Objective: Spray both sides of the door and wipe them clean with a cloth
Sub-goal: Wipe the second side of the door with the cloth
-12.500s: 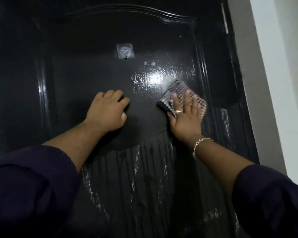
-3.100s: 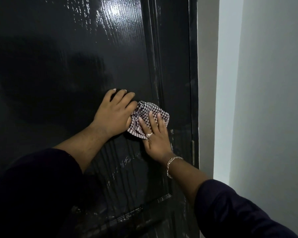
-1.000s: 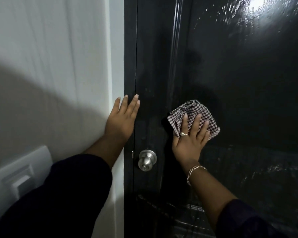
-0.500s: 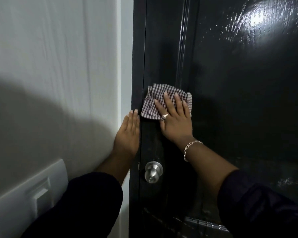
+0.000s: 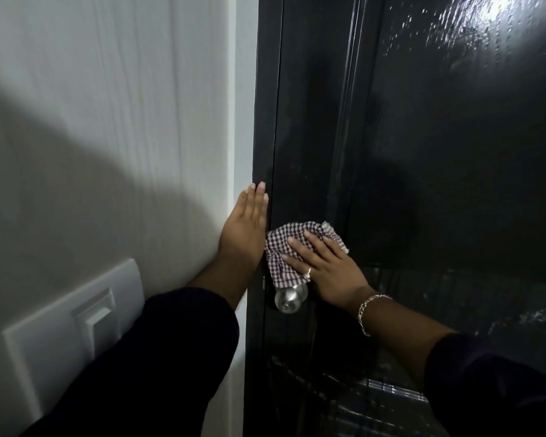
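The door (image 5: pixel 423 184) is glossy black, with wet streaks that shine near its top right. The right hand (image 5: pixel 325 266) presses a checked cloth (image 5: pixel 284 250) flat on it with straight, spread fingers, just above the metal knob (image 5: pixel 289 298). The left hand (image 5: pixel 245 228) rests, fingers straight, on the door edge beside the white wall (image 5: pixel 108 121).

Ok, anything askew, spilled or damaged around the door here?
Nothing stands out. The right hand presses the checked cloth on the door just above the knob; the left hand rests flat at its edge.
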